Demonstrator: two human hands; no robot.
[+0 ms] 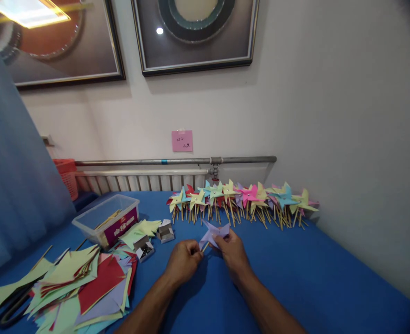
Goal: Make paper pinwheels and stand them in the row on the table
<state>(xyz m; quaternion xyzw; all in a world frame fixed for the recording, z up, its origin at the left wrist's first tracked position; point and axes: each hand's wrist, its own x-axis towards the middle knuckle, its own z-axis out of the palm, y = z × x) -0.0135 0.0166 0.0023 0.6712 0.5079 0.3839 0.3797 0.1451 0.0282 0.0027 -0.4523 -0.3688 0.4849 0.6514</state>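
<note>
A lilac paper pinwheel (212, 230) is held between my two hands above the blue table. My right hand (233, 255) grips its paper blades from the right, thumb over the front. At its lower left, my left hand (186, 260) is closed with the fingertips pinched around the lower end of the thin wooden stick (205, 246). The fingers partly hide the stick. Behind my hands, a long row of finished pinwheels (250, 195) in yellow, blue, pink, red and green lies with the sticks pointing toward me.
Cut paper sheets (100, 283) pile up at left, beside black-handled scissors (12, 301). Behind them stand a clear plastic tub (104, 204) with sticks and two small boxes, one of dark pins (144, 250), one with its flap up (165, 232). A radiator pipe (177, 161) runs along the wall.
</note>
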